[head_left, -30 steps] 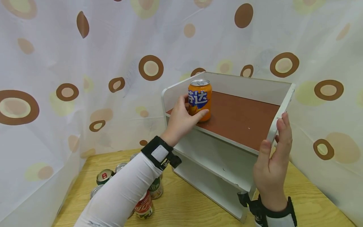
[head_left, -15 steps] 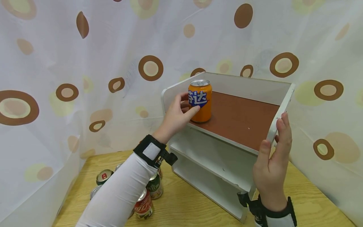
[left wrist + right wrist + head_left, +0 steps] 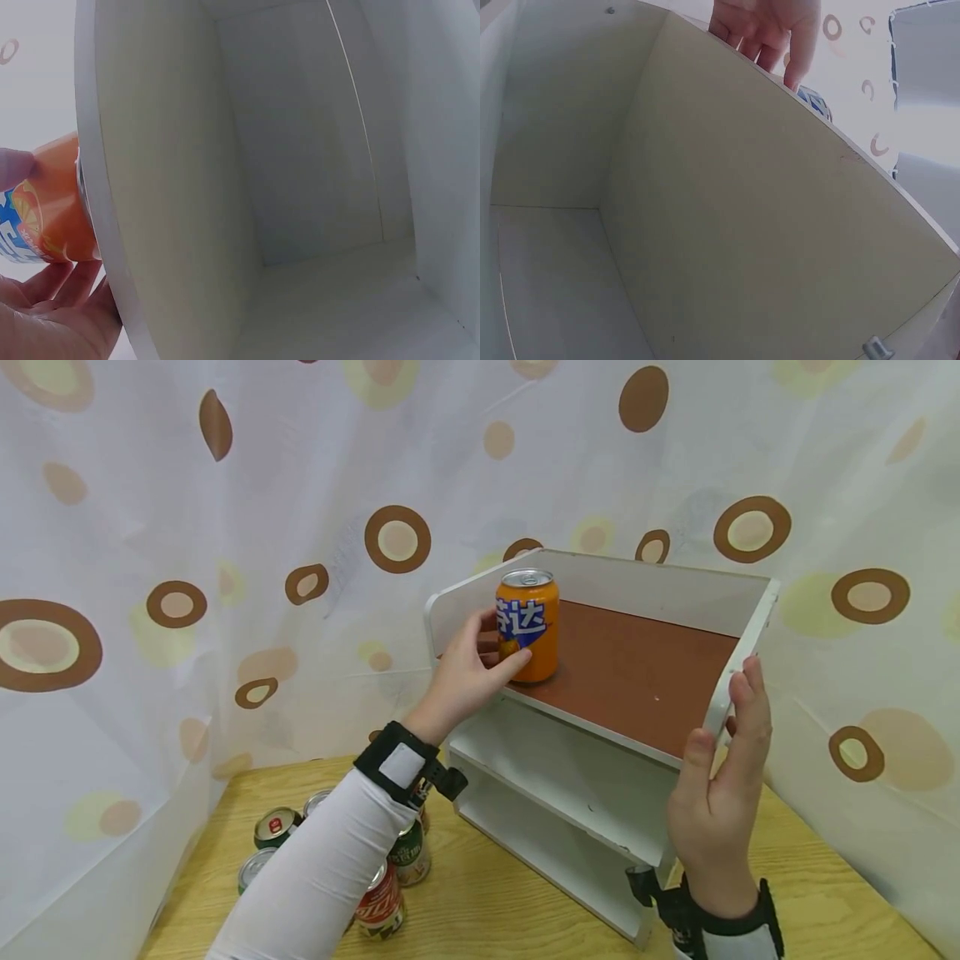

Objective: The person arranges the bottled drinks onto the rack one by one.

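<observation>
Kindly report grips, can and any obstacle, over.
Left grip around orange can; right grip against white side panel; can upright on brown shelf; no obstruction visible.

- Orange Fanta can (image 3: 542,647): smooth, glossy printed metal; lid (image 3: 528,578) bare and shiny.
- White shelf unit (image 3: 558,756): smooth, matt painted board.
- Brown top panel (image 3: 637,668): flat, matt.
- Surface (image 3: 480,902): grained wood, faintly satin.
- Backdrop (image 3: 465,468): thin, creased; plastic or cloth, hard to tell.
- Sleeve (image 3: 322,868): matt white cloth.
</observation>
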`<state>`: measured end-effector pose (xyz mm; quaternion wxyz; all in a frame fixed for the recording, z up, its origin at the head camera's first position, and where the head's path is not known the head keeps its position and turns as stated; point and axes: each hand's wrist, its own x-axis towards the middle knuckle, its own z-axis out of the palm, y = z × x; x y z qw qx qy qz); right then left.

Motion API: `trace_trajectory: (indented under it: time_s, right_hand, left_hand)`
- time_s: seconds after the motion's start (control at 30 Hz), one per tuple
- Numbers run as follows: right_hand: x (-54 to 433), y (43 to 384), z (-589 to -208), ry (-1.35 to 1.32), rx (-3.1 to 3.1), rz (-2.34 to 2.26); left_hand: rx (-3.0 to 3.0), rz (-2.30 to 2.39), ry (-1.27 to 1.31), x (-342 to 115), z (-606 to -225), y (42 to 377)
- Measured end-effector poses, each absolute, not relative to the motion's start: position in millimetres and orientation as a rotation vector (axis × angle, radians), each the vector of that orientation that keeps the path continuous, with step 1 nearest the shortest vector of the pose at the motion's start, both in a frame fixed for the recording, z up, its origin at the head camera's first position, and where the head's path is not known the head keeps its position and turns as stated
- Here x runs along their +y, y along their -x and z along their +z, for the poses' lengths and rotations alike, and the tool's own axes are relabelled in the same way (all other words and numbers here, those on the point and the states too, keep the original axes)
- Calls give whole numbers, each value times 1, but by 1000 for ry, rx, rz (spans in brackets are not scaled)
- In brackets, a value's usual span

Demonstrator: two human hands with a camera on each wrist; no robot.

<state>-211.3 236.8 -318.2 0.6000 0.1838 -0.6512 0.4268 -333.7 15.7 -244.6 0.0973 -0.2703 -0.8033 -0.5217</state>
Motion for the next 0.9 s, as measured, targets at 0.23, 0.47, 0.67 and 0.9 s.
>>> trace_trajectory:
  time_s: [0.23, 0.47, 0.67, 0.9]
  right_hand:
    - [235, 212, -317, -423, -1498, 993]
    - [236, 212, -318, -417, -1514, 1005]
    - [236, 212, -318, -417, -1515, 1003]
    - [235, 212, -318, -412, -1511, 1007]
  left_hand:
    - [-2363, -1547, 805, 15, -246, 334]
    - [-2367, -1549, 811, 15, -246, 335]
    - [-2372, -1545, 802, 15, -246, 334]
    - [-2370, -1542, 796, 16, -247, 335]
